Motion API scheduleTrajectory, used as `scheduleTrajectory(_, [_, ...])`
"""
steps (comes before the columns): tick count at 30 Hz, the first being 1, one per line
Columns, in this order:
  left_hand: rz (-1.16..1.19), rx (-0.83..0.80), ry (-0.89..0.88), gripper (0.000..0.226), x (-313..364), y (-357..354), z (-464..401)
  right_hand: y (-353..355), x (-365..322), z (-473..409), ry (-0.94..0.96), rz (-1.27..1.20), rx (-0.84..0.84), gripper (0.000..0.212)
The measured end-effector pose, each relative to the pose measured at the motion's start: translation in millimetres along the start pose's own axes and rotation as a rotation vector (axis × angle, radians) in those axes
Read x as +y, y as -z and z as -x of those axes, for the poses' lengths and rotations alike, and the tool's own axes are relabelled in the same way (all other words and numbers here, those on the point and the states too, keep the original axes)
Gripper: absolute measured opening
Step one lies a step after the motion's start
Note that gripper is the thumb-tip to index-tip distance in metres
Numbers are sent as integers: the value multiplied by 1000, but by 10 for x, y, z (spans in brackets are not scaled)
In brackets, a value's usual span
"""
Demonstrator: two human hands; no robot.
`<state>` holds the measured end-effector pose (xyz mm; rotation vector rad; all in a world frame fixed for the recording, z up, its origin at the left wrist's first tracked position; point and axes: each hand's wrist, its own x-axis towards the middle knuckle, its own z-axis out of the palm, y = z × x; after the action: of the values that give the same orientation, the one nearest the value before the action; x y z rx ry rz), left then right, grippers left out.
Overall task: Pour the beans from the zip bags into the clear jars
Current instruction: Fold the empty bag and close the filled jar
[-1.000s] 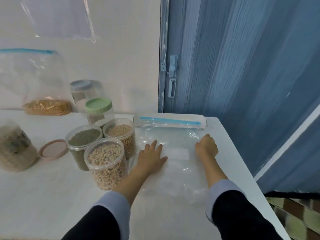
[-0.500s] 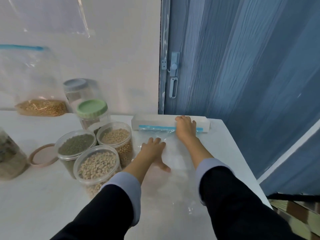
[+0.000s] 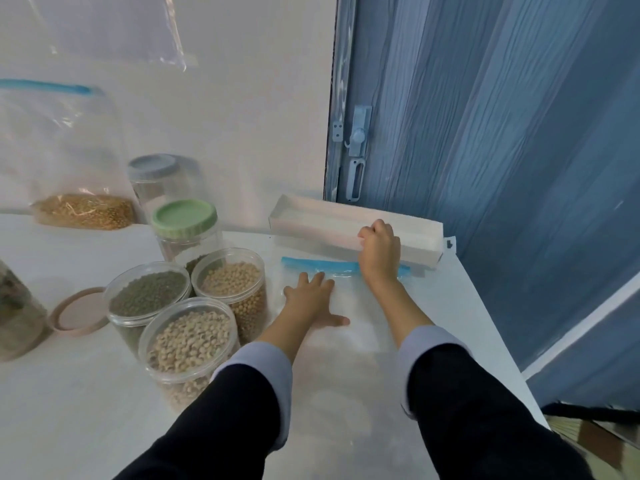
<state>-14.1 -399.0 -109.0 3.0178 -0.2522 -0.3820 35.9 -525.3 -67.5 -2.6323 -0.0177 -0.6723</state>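
An empty clear zip bag [image 3: 349, 344] with a blue strip lies flat on the white table [image 3: 69, 410]. My left hand [image 3: 311, 303] presses flat on it, fingers spread. My right hand [image 3: 379, 251] grips the front edge of a long white box [image 3: 329, 223] just behind the bag. Three open clear jars stand left of the bag: pale beans [image 3: 190, 341], green beans [image 3: 149, 296], tan beans [image 3: 232, 282]. A zip bag with golden grain [image 3: 83, 209] leans on the wall at the back left.
A green-lidded jar [image 3: 185, 223] and a grey-lidded jar [image 3: 152, 168] stand behind the open jars. A pink lid [image 3: 78, 311] lies on the table beside a jar at the left edge [image 3: 17, 317]. A blue door [image 3: 485, 133] borders the table's right side.
My right hand moved forward from the bag's right part, past the blue strip, to the white box and now grips it. My left hand stays pressed on the bag.
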Motion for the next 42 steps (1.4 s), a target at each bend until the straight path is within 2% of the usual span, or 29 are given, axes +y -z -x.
scheduleTrajectory(4, [20, 5, 13, 89, -9, 6, 1, -38, -68, 174, 107, -28, 63, 27])
scheduleTrajectory(7, [34, 84, 27, 78, 19, -56, 53, -130, -33, 354, 143, -7, 68, 30])
scheduleTrajectory(11, [46, 188, 28, 70, 68, -99, 148, -256, 94, 545, 95, 5, -53, 32])
scheduleTrajectory(16, [70, 218, 28, 44, 30, -17, 248, -175, 99, 629, 53, 43, -137, 30])
scheduleTrajectory(19, [145, 341, 4, 33, -28, 78, 310, -50, 69, 590, 15, 150, -235, 30])
scheduleTrajectory(22, [259, 452, -10, 25, 4, 222, 382, 7, 28, 579, -3, 182, -233, 34])
scheduleTrajectory(26, [366, 519, -13, 24, 78, 476, 483, 105, -141, 548, -1, 133, -193, 36])
scheduleTrajectory(30, [474, 606, -16, 22, 12, 752, 602, 288, -468, 471, 30, 48, -135, 37])
scheduleTrajectory(35, [652, 778, -30, 21, -301, 1331, 925, 569, -1217, 317, 136, -120, 26, 27])
scheduleTrajectory(42, [649, 936, 15, 19, -1573, 1930, 1490, 647, -2626, 376, 325, -169, -41, 29])
